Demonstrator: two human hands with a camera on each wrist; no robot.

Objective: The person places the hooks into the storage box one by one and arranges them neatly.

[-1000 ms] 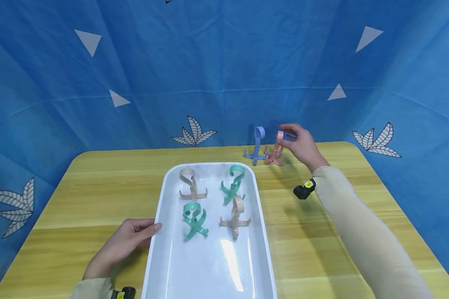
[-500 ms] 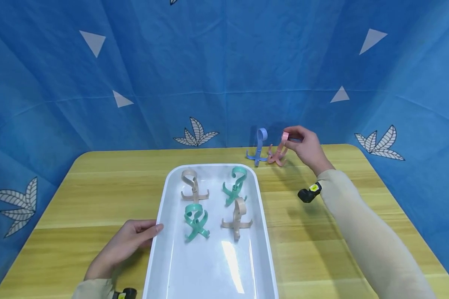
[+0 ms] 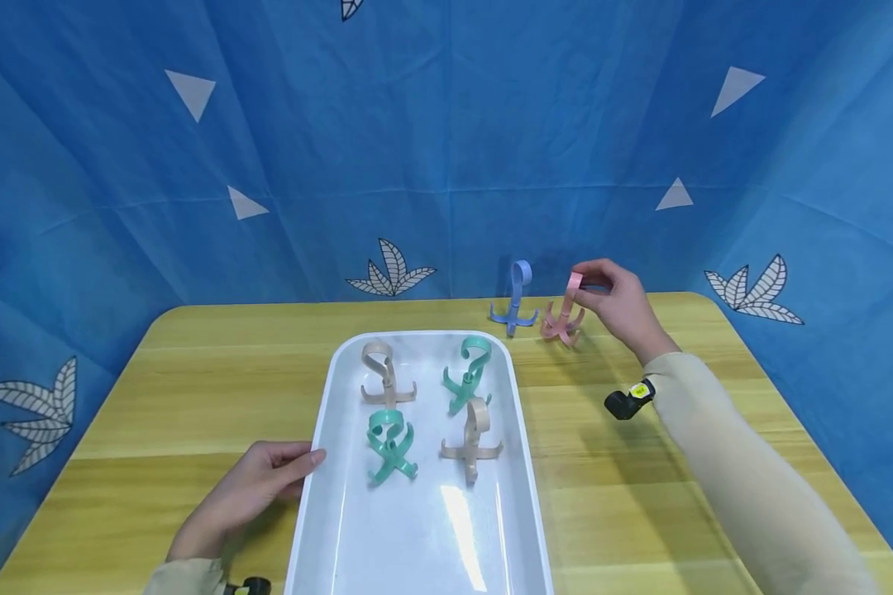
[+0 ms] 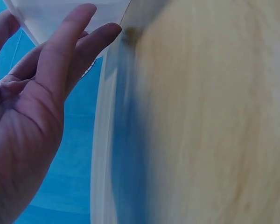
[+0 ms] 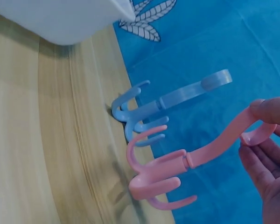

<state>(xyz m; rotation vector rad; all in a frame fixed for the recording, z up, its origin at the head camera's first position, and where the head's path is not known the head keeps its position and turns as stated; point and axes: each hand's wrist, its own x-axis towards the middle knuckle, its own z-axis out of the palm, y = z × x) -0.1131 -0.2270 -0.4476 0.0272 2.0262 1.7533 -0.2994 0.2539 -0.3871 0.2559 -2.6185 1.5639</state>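
My right hand (image 3: 620,307) pinches the curled top of a pink rotating multi-prong hook (image 5: 210,151) between thumb and fingers. Its prongs point down over the table; whether they touch the wood I cannot tell. Just left of it a blue hook (image 3: 517,297) of the same kind stands upright on its prongs. With the thumb over the rim, my left hand (image 3: 249,493) holds the left side of a white tray (image 3: 424,529); its fingers lie against the outer wall (image 4: 79,46). Inside the tray stand two green hooks (image 3: 392,450) and two beige hooks (image 3: 472,442).
A wooden table (image 3: 216,364) carries everything. Its far edge meets a blue curtain (image 3: 446,124) printed with leaves and white triangles. The hooks in my right hand's area stand close to that curtain, beyond the tray's far right corner.
My right hand has drawn the pink hook to the right and slightly nearer, away from the blue hook, tilting it. The left hand still holds the tray in place.
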